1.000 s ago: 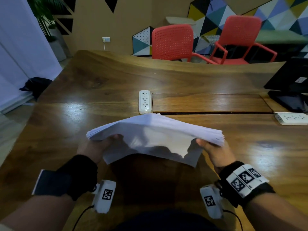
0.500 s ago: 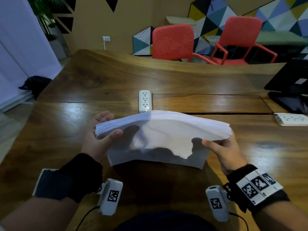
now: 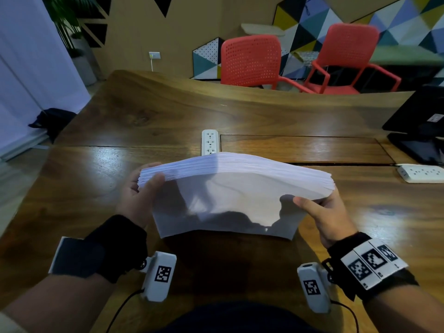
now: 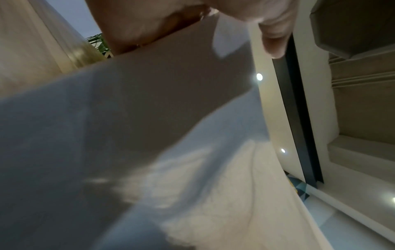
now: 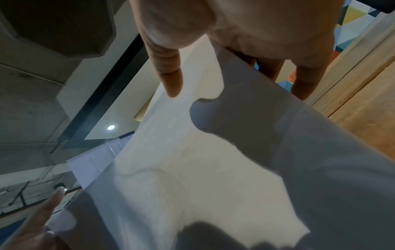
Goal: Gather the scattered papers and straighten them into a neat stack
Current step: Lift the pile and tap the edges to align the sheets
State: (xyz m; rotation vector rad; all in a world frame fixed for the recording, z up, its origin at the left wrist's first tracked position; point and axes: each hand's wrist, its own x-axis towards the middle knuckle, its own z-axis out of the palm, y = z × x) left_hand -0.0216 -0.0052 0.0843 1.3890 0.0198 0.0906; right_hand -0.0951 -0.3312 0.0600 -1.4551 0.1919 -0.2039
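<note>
Both of our hands hold the stack of papers (image 3: pixel 236 188) upright on the wooden table (image 3: pixel 101 188): our left hand (image 3: pixel 138 195) pinches one end, thumb in front, while our right hand (image 3: pixel 329 212) pinches the other, fingers behind.
</note>
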